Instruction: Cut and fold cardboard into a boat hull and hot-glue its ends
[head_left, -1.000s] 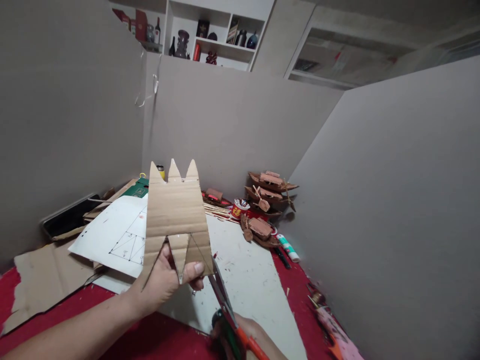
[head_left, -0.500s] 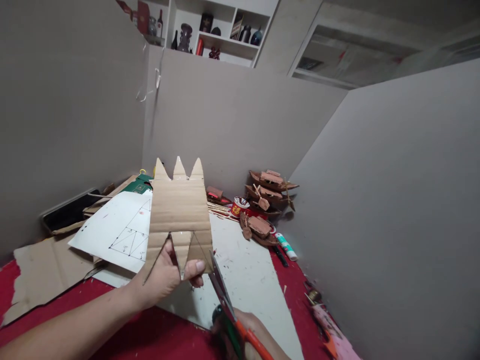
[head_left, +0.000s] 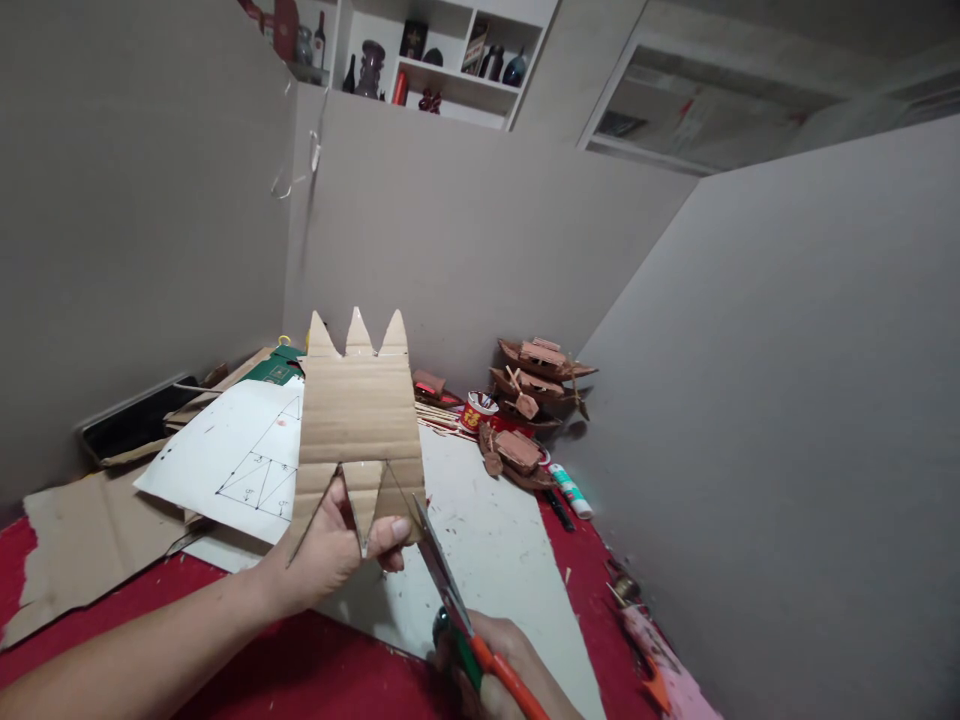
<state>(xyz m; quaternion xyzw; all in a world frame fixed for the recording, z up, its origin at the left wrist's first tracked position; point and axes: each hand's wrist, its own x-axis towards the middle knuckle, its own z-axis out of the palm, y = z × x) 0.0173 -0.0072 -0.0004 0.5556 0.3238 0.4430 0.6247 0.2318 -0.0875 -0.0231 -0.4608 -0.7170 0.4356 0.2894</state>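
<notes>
A piece of brown cardboard [head_left: 360, 405] stands upright in front of me, with three pointed tips along its top and pointed flaps at its bottom edge. Pencil or pen lines mark the lower right part. My left hand [head_left: 341, 545] grips it from below, thumb in front near the lower right flap. In my right hand [head_left: 506, 650] is a pair of scissors [head_left: 442, 565] with orange and green handles. Their blades reach up to the right lower flap, overlapping its edge. Part of my right hand's fingers is hidden behind the handles.
White paper with drawn triangles [head_left: 225, 460] and torn cardboard [head_left: 97, 545] lie at left. Several brown model boats [head_left: 544, 370] are stacked at the back right, beside a red tin [head_left: 478, 410] and a white-green tube [head_left: 571, 492]. A white board [head_left: 495, 520] covers the red cloth. Grey panels enclose the table.
The scissors have shifted slightly left and up, so the blade tips now overlap the lower right flap more. My left hand and the cardboard stay nearly still.
</notes>
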